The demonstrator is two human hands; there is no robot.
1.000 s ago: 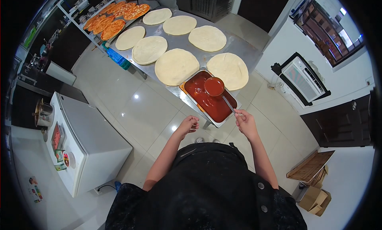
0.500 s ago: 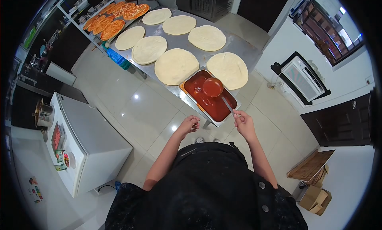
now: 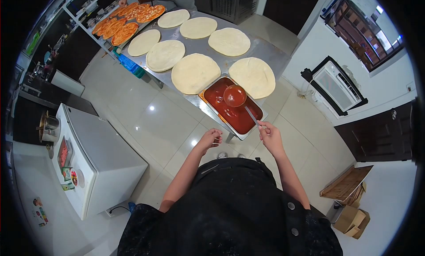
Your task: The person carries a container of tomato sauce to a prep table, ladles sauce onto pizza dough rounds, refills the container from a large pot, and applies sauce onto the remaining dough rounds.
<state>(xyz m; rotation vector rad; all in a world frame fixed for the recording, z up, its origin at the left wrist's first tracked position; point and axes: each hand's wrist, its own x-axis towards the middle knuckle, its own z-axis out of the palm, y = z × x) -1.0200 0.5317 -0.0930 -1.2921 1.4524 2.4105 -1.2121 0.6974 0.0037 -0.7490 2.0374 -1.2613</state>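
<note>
My right hand [image 3: 270, 138] is closed round the handle of a metal ladle [image 3: 234, 96]. Red sauce fills the ladle's bowl, which is over the sauce in a rectangular metal tray [image 3: 243, 137]. That tray sits at the near corner of the steel table [image 3: 276, 56]. Just beyond it lie two flat dough rounds, one on the left [image 3: 195, 74] and one on the right [image 3: 252, 78]. My left hand [image 3: 210, 140] hangs in the air left of the tray, fingers loosely curled and apart, holding nothing.
Several more plain dough rounds [image 3: 229, 41] lie further along the table. Sauced rounds [image 3: 124, 33] are at its far left end, where another person's hand [image 3: 123, 0] shows. A white freezer [image 3: 106, 145] stands at the left, cardboard boxes [image 3: 352, 220] at the lower right.
The ladle has shifted slightly left over the tray with my right hand. The other person's hand has come further into view at the far end. My left hand has barely moved.
</note>
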